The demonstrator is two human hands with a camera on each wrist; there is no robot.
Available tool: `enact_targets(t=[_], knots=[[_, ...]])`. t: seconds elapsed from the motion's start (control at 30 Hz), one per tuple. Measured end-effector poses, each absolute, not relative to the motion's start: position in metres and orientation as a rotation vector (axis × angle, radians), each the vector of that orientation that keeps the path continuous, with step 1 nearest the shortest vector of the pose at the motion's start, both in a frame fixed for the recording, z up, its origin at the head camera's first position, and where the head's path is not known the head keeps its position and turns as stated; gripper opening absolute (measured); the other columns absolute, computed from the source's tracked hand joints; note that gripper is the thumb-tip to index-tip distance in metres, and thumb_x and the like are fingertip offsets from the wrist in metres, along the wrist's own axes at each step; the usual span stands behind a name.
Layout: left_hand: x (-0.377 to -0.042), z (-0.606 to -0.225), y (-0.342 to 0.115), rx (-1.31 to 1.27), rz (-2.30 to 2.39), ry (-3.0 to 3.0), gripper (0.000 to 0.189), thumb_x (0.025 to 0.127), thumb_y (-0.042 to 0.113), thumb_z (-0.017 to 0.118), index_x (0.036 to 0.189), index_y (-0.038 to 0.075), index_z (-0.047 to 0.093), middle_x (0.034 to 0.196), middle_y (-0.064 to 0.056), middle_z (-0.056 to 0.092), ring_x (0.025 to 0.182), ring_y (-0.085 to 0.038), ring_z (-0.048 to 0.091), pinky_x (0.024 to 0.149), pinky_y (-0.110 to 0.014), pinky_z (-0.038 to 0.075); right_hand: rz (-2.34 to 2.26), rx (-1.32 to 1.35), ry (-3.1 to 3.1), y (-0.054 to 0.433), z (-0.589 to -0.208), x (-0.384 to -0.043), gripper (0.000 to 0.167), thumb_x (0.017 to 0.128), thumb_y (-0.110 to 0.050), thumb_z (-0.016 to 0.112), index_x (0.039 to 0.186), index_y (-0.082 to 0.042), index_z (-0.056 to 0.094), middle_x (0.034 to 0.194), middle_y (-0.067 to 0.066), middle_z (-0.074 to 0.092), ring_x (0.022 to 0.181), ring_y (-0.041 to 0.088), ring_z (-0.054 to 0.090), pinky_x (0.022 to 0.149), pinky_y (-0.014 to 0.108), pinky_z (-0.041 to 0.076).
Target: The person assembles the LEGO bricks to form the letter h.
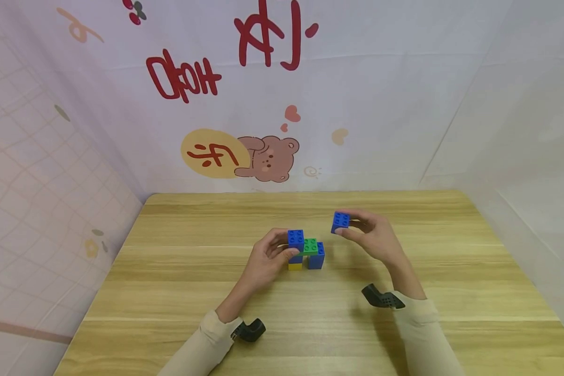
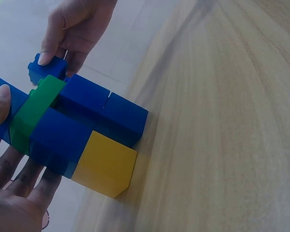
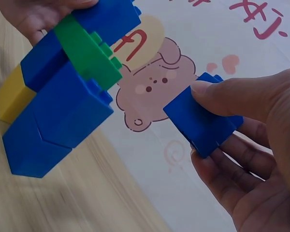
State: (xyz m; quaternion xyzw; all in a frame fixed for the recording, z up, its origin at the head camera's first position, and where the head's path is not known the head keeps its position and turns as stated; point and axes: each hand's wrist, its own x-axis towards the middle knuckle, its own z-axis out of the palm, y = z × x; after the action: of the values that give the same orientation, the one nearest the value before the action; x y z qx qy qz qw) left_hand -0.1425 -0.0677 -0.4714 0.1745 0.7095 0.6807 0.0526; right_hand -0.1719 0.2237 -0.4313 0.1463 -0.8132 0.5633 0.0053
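Several toy building bricks stand joined on the table. A yellow brick (image 2: 106, 164) forms the base of the left column, with a blue brick (image 2: 63, 140) above it. Two stacked blue bricks (image 3: 63, 111) make the right column. Across both lies a green brick (image 1: 310, 246), its right end on part of the right column's top. My left hand (image 1: 270, 257) grips the top blue brick (image 1: 295, 237) on the green one's left end, thumb in front and fingers behind. Up and right of the structure, my right hand (image 1: 371, 235) pinches a separate blue brick (image 1: 340, 222) between thumb and fingers.
The wood-grain table (image 1: 178, 292) reaches back to a printed cloth wall (image 1: 380, 104) with a bear and red lettering. More cloth hangs at the left and right sides. Black wrist devices (image 1: 251, 330) sit at both cream sleeves.
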Motion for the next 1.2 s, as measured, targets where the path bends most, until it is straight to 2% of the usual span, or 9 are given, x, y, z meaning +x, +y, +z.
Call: enact_targets(t=[0.37,0.6,0.77,0.87,1.2], knots=[[-0.142,-0.471,-0.068,0.551,2.080,2.157,0.039,0.096,0.013,0.072,0.133,0.010,0.059,0.132,-0.015,0.066,0.122,-0.023,0.064,0.105,-0.024,0.055,1.731,0.568,-2.500,0.215,-0.430,-0.170,0.039,0.094,-0.013,0.076,0.132,-0.009,0.069,0.118,0.014,0.070,0.105,0.023,0.067,0.092,0.017,0.057],[-0.142,-0.470,-0.068,0.534,2.071,2.155,0.037,0.097,0.016,0.072,0.132,0.013,0.060,0.131,-0.011,0.066,0.123,-0.023,0.063,0.105,-0.024,0.054,1.769,0.600,-2.469,0.207,-0.425,-0.167,0.039,0.092,-0.013,0.079,0.129,-0.008,0.070,0.121,0.012,0.070,0.105,0.025,0.069,0.095,0.019,0.057],[-0.142,-0.470,-0.068,0.522,2.058,2.160,0.036,0.098,0.017,0.071,0.132,0.015,0.060,0.131,-0.011,0.066,0.124,-0.024,0.063,0.106,-0.024,0.054,1.811,0.585,-2.449,0.202,-0.423,-0.164,0.036,0.091,-0.010,0.079,0.125,-0.007,0.070,0.117,0.011,0.071,0.101,0.018,0.071,0.094,0.025,0.059],[-0.142,-0.469,-0.068,0.515,2.055,2.161,0.036,0.098,0.017,0.071,0.132,0.015,0.060,0.131,-0.011,0.066,0.124,-0.025,0.063,0.107,-0.024,0.053,1.829,0.567,-2.450,0.199,-0.421,-0.163,0.036,0.091,-0.011,0.079,0.126,-0.008,0.070,0.116,0.008,0.072,0.103,0.015,0.071,0.094,0.023,0.059],[-0.142,-0.470,-0.067,0.515,2.054,2.163,0.036,0.098,0.016,0.071,0.131,0.014,0.060,0.131,-0.011,0.067,0.123,-0.025,0.063,0.106,-0.024,0.054,1.843,0.589,-2.444,0.188,-0.415,-0.158,0.037,0.093,-0.012,0.076,0.129,-0.010,0.069,0.118,0.011,0.070,0.102,0.024,0.070,0.087,0.023,0.060]])
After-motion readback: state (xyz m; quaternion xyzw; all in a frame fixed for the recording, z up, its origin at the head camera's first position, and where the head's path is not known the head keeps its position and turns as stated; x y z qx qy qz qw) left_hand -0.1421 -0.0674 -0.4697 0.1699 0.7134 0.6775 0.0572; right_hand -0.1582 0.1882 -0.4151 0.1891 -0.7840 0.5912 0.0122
